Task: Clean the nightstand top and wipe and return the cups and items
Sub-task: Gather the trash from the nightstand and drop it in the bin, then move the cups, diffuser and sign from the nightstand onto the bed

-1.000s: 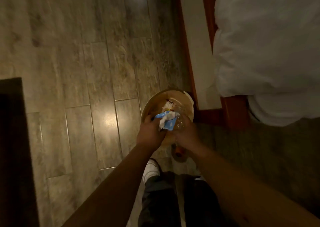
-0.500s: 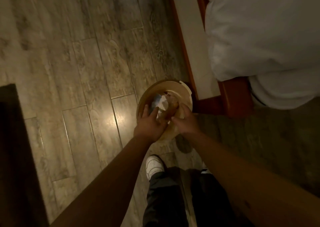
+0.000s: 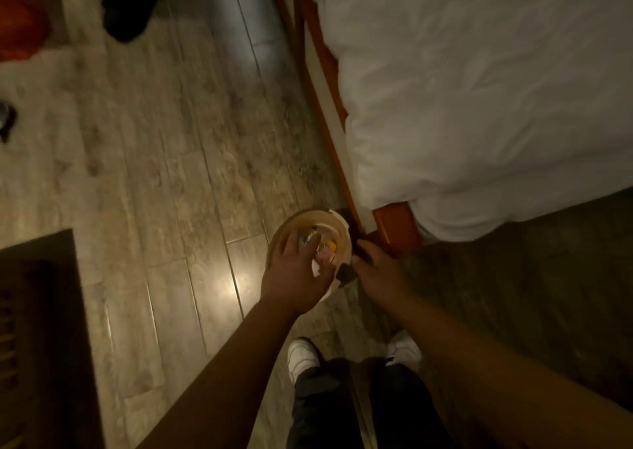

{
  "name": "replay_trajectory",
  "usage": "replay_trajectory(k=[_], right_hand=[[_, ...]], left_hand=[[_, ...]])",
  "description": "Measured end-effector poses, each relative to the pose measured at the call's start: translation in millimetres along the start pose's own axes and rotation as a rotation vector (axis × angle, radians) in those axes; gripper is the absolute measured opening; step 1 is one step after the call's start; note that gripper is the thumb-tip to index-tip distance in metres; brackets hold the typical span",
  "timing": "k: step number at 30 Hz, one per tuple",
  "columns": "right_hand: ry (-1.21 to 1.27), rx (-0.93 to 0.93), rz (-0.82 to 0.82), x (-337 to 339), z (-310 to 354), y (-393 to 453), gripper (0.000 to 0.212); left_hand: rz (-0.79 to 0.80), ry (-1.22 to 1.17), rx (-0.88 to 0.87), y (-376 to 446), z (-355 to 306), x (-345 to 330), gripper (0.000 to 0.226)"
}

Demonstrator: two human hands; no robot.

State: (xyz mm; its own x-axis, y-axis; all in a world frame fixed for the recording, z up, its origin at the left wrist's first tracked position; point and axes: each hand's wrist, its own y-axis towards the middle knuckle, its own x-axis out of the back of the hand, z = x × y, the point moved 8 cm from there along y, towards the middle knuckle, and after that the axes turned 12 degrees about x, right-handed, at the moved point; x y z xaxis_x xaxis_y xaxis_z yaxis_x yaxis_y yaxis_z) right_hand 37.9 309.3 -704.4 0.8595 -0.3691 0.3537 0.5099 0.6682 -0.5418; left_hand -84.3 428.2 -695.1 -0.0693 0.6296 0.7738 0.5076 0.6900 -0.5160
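Since half a second ago the view has tilted up and away: more floor [image 3: 178, 181] and bed now show, and dark shapes have come into the upper left of the frame. The right hand has drawn back from inside the bin to its right rim, while the left hand stays over the opening.

At the far left edge, a dark worktop [image 3: 37, 328] is cut off by the frame, its surface too dim to read. In the upper left corner sit a red blur [image 3: 19, 20] and a black object [image 3: 128, 6], both too smeared to name.

Low in the middle of the frame, the left hand [image 3: 294, 277] reaches over the round tan bin [image 3: 308, 219], which stands on the floor by the bed's corner. Its grip is loose, fingers spread and fairly straight, holding nothing that can be made out. Inside the bin lie crumpled scraps [image 3: 323, 246], pale with an orange patch, partly hidden by the fingers and blurred.

Just right of it, the right hand [image 3: 376, 274] sits at the bin's rim beside something dark; whether its grip has hold of anything cannot be told.

Below, two white shoes [image 3: 301, 356] and dark trousers [image 3: 329, 411] are partly covered by the forearms. The white bedding [image 3: 479, 89] over an orange-brown bed frame [image 3: 394, 229] fills the right, cut off at the top and side.
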Motion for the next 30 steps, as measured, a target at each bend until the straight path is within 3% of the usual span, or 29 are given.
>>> replay_trajectory(k=[6, 14, 20, 30], right_hand=[[-0.149, 0.085, -0.08, 105.4, 92.2, -69.4, 0.045], [-0.452, 0.064, -0.286, 266.2, 162.3, -222.4, 0.075], [-0.611, -0.067, -0.453, 373.4, 161.5, -332.7, 0.08], [-0.541, -0.169, -0.759, 552.7, 107.1, -487.8, 0.084]], left_hand=[[-0.086, 0.102, -0.134, -53.8, -98.1, 104.3, 0.075], [-0.05, 0.265, -0.48, -161.4, -290.6, 185.0, 0.078], [-0.089, 0.392, -0.754, -244.7, -430.0, 201.8, 0.075], [-0.186, 0.446, -1.105, -369.8, -656.1, 173.9, 0.078]])
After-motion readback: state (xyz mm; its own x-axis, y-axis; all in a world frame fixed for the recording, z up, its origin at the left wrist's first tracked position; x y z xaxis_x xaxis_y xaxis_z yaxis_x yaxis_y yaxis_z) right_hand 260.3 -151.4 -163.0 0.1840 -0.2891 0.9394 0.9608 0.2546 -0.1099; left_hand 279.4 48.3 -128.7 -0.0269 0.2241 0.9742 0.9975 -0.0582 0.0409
